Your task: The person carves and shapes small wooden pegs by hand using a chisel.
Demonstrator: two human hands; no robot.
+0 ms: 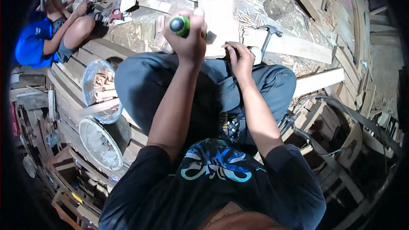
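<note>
My left hand (190, 46) is closed around the green and black handle of a chisel (179, 25). The handle's round black end faces up, and a flat grey blade shows on the right of the fist. Beneath it is a pale wooden board (218, 6). On the right, above my knee, the fingers of my right hand (241, 59) pinch a small piece of wood (224, 45). A hammer (268, 35) with a metal head lies just beyond that hand. Several small wooden pegs (246, 19) are scattered to the right of the board.
Left of my knee stand a clear bucket (88, 86) of wood offcuts and a grey bucket (91, 142). A person in a blue shirt (32, 44) sits at the far left. A plank (319, 82) and a bent dark hose (362, 117) lie at the right.
</note>
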